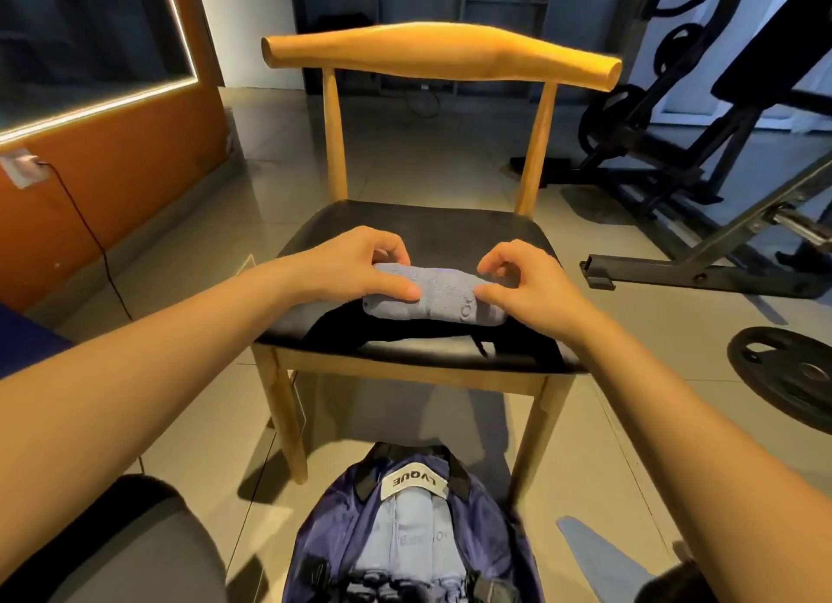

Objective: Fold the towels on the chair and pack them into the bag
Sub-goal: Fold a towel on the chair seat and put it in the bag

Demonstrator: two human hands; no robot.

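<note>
My left hand and right hand pinch the folded light-blue towel on the black chair seat. The purple bag has a white label reading LVQUE.

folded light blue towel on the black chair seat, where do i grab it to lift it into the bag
Take the folded light blue towel at its short ends, one hand from each side, thumbs on top and fingers under. It lies as a long bundle crosswise on the black chair seat, so gripping one end may unfold it.
</note>
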